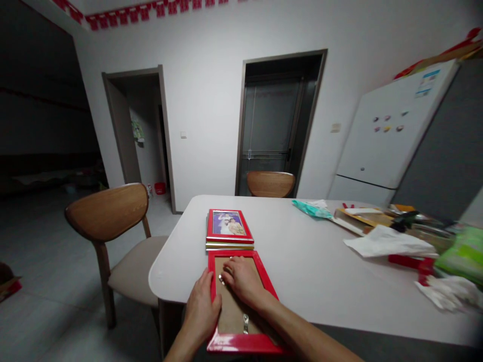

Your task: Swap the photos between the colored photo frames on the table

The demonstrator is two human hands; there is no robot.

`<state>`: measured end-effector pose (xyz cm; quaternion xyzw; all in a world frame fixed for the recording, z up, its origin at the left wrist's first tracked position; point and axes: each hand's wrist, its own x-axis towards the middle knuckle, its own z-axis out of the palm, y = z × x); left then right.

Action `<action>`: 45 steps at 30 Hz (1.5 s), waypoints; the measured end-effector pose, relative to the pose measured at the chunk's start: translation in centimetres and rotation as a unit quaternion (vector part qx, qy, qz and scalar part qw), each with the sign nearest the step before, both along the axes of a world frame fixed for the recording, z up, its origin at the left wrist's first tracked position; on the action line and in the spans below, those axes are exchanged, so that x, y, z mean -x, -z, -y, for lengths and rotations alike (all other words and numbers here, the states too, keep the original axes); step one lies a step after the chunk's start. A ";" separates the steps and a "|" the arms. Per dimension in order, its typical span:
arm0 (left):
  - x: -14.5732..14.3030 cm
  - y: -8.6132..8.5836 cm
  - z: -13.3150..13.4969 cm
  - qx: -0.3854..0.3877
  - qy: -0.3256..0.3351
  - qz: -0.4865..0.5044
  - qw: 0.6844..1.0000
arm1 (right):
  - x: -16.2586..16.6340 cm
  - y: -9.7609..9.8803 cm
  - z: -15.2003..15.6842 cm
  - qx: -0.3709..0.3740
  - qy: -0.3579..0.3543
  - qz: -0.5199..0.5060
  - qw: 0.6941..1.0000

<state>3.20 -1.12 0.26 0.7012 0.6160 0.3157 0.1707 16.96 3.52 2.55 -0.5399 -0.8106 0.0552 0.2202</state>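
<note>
A red picture frame (268, 276) lies face down at the table's near edge, its brown backing board (231, 311) upward. My left hand (202, 304) grips the frame's left side, with the thumb over the edge of the board. Across the board reaches my right hand (243, 281), its bent fingers pressed on the upper part beside a small metal clip (221, 278). What lies under those fingertips is hidden. A metal hanger (246, 323) sits near the lower end. Just beyond stands a stack of picture frames, topped by a red picture frame (230, 238) with a photo of people.
The white table (302, 281) carries a teal packet (312, 208), white paper (388, 242), a green bag (462, 256) and crumpled white gloves or cloth (451, 292) on the right. Wooden chairs stand at left (109, 213) and at the far side (270, 184).
</note>
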 end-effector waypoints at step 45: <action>-0.1 -0.7 0.2 0.016 -0.009 0.007 1.000 | -4.3 -2.1 5.8 0.068 -0.041 -0.049 0.996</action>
